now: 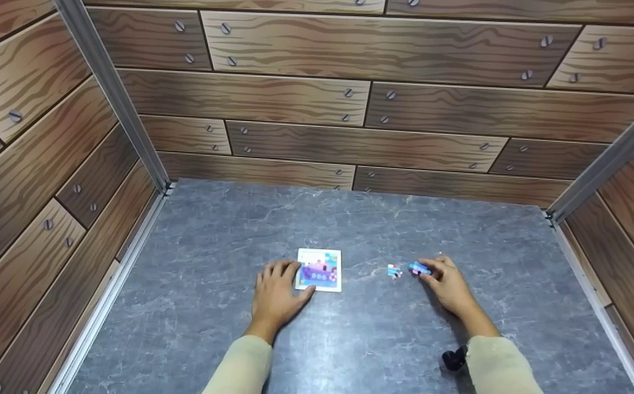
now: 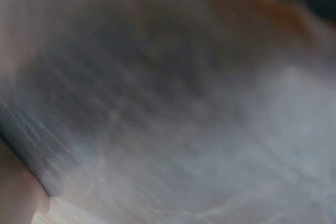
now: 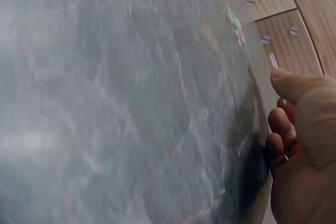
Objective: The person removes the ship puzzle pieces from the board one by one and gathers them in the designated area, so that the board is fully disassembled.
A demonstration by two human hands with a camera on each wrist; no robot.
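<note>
The right hand (image 1: 448, 282) is pinching a small blue puzzle piece (image 1: 419, 268), with the thumb on one side and a finger on the other. In the right wrist view, the other fingers are curling in below, and the piece is showing only its thin edge. Just beside it, to the left, a second puzzle piece (image 1: 394, 271) is lying on the table, and nobody is touching it. Farther left, the left hand (image 1: 277, 293) is resting with its fingers loose and its thumb apart from them. It is touching the left side and the bottom edge of a square picture board (image 1: 339, 271). The board is lying flat and showing pink, purple and blue, with white all around. Both arms are wearing pale sleeves (image 1: 243, 361). A black thing (image 1: 453, 359) is sitting by the right sleeve. Under everything, the gray table (image 1: 360, 224) is shining a little. Behind it, a wood-patterned wall (image 1: 295, 98) is standing between two metal posts (image 1: 114, 93).
</note>
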